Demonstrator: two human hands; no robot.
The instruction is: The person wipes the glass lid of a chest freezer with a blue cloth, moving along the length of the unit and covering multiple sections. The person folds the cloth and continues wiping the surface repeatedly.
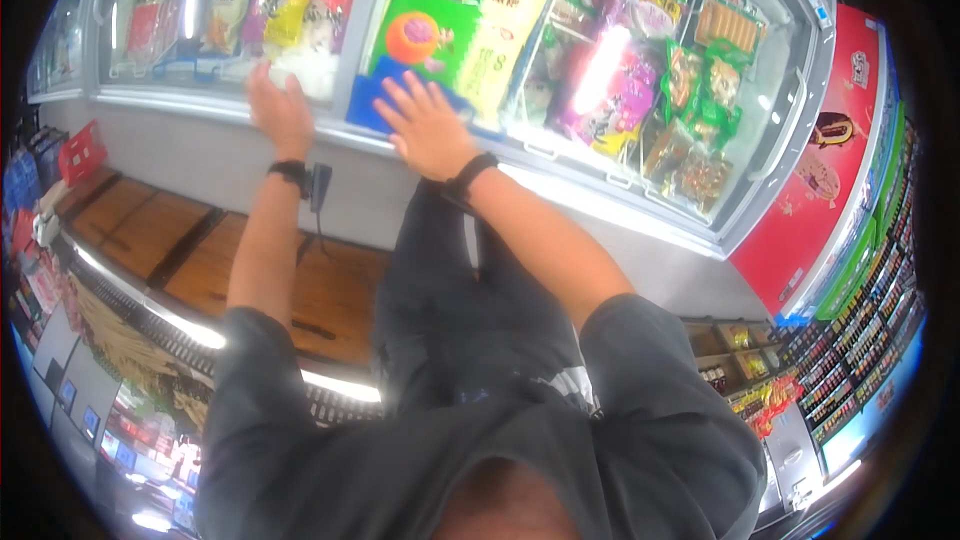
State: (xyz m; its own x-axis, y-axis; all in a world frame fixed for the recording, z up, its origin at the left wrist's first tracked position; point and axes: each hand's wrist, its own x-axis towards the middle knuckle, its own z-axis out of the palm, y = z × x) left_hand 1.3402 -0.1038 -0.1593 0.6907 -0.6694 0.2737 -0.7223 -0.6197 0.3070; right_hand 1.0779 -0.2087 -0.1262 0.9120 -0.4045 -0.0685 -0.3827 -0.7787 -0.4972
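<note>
My right hand (428,128) rests with fingers spread on the blue lower part of a green and yellow poster (420,35). The poster lies on top of a grey-framed chest freezer (330,118). To its left, my left hand (278,118) is at the freezer's front edge, loosely cupped with its fingers apart and nothing visible in it. Just beyond those fingertips, a white bag (312,68) shows through the glass; whether the hand touches the freezer I cannot tell. Dark bands circle both wrists.
Bagged frozen foods, among them a purple bag (612,90) and green packets (722,90), fill the freezer's right compartment. A red panel (835,140) stands at the far right, by shelves of bottles (850,350). Brown wooden boards (235,245) lie below on the left.
</note>
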